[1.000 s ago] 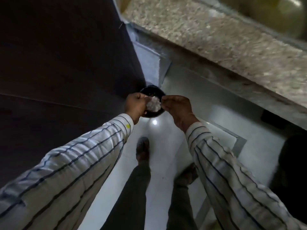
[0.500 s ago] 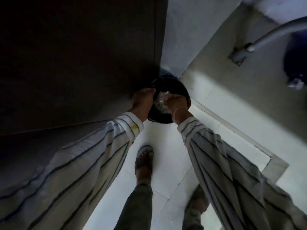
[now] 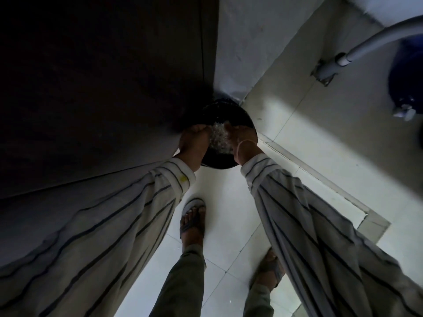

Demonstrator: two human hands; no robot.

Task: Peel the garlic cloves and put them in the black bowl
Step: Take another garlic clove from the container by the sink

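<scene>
Both hands, left (image 3: pixel 194 143) and right (image 3: pixel 240 139), clenched on pale papery garlic (image 3: pixel 219 139) above the round black bowl (image 3: pixel 245 117), at twelve o'clock. Risk: skins dropping into bowl, or clove slipping onto tiled floor (image 3: pixel 229 191).

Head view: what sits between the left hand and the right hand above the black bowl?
In the head view, a pale, crinkly clump, likely garlic skins, lies between the left hand and right hand, over the black bowl. Blur hides whether either grip closes on it.
</scene>
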